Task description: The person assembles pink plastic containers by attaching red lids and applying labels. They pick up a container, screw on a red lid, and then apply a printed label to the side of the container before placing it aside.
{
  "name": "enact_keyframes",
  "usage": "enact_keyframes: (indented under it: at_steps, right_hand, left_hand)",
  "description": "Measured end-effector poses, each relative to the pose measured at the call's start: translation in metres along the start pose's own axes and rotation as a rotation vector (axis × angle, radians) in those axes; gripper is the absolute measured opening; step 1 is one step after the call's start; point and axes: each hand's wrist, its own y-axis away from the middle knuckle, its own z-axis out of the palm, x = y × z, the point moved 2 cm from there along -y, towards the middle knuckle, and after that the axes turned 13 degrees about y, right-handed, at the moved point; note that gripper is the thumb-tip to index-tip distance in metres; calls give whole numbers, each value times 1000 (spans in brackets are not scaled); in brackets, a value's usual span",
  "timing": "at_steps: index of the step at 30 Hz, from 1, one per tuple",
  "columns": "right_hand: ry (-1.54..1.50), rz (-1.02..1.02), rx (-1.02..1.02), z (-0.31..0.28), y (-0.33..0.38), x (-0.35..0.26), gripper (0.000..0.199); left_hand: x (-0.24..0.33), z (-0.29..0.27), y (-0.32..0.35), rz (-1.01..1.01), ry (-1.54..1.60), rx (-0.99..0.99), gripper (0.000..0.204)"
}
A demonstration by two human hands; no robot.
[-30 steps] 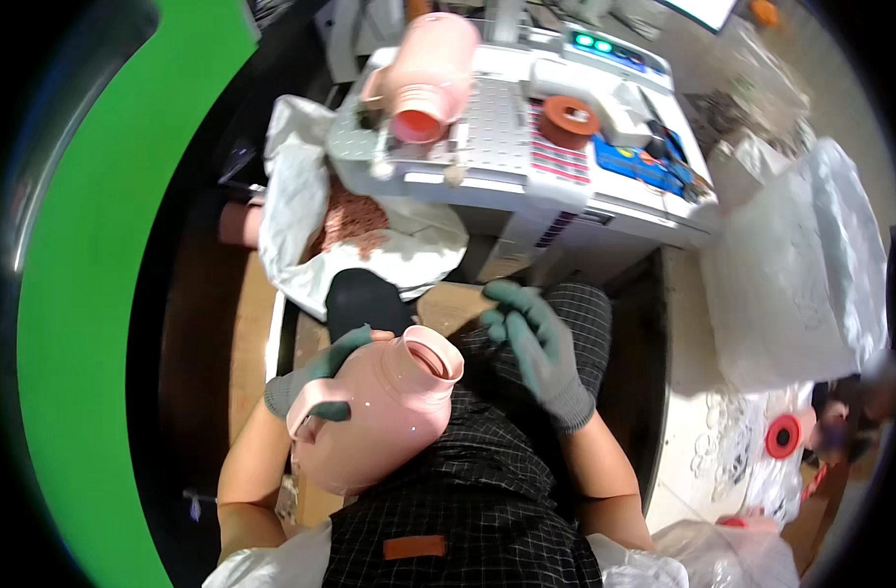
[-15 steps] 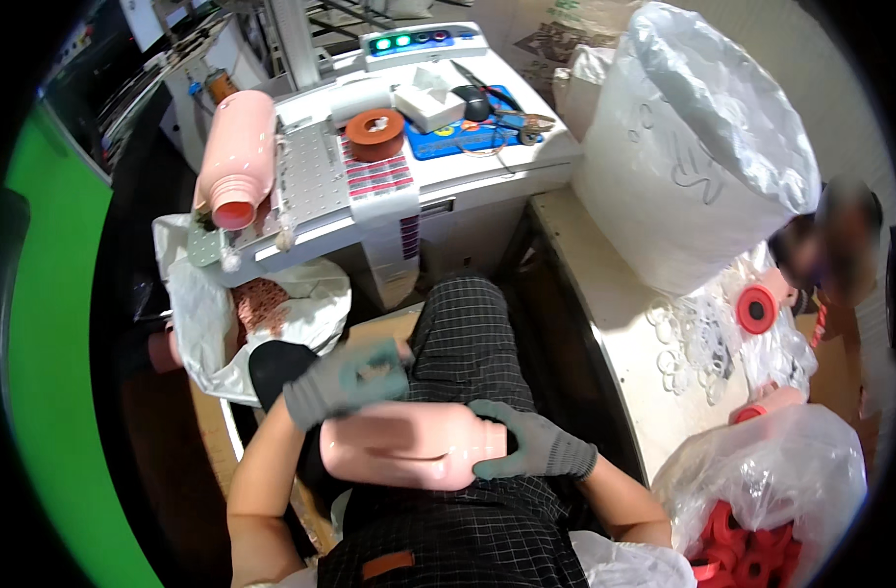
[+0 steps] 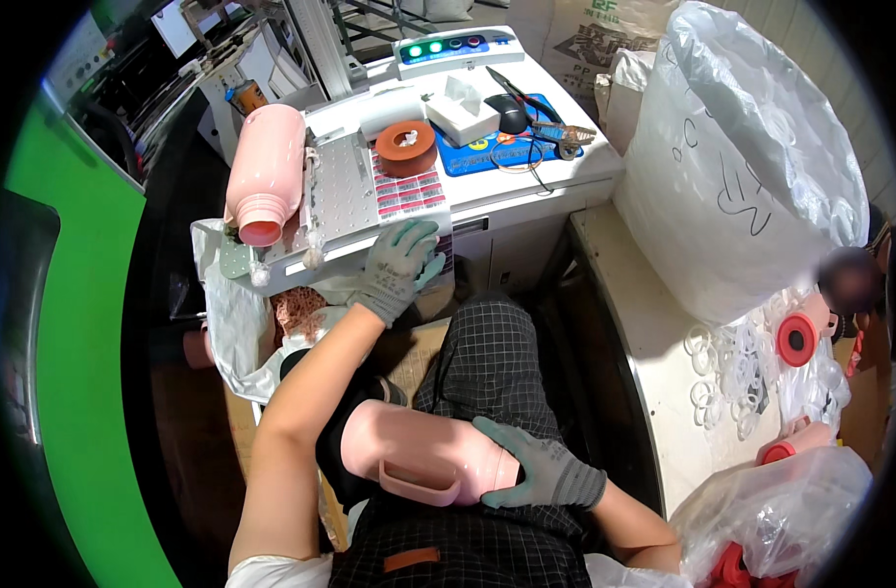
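A pink bottle with a loop handle lies across my lap, its neck toward the right. My right hand, in a grey-green glove, is closed around its neck end. My left hand, gloved alike, reaches forward to the front edge of the white workbench, its fingers stretched out and apart. Its fingertips are at the strip of pink and white labels that hangs over that edge; whether they touch it I cannot tell. Another pink bottle lies on the perforated metal plate, mouth toward me.
On the bench are a brown tape roll, a tissue box, a black mouse and pliers. A large white sack and clear rings stand right. Below sits a bag of red lids.
My left hand has left the bottle and moved forward to the bench edge by the labels. The bottle has turned so its handle shows toward me, still in my right hand.
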Motion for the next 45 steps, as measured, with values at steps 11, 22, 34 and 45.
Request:
enact_keyframes:
  at_steps: [11,22,34,45]
  right_hand:
    - [-64,39,-22,-2,-1,10,109]
    - [-38,84,-38,-4,-8,10,108]
    - [-31,77,26,-1,-1,14,105]
    - [-166,-39,241,4,3,-8,95]
  left_hand:
    - [-12,27,-14,63,-155,114,29]
    - [-26,25,-30,-66,-49,148,33]
    - [-29,28,-37,-216,40,116,30]
    - [-28,25,-32,-87,-26,136,16]
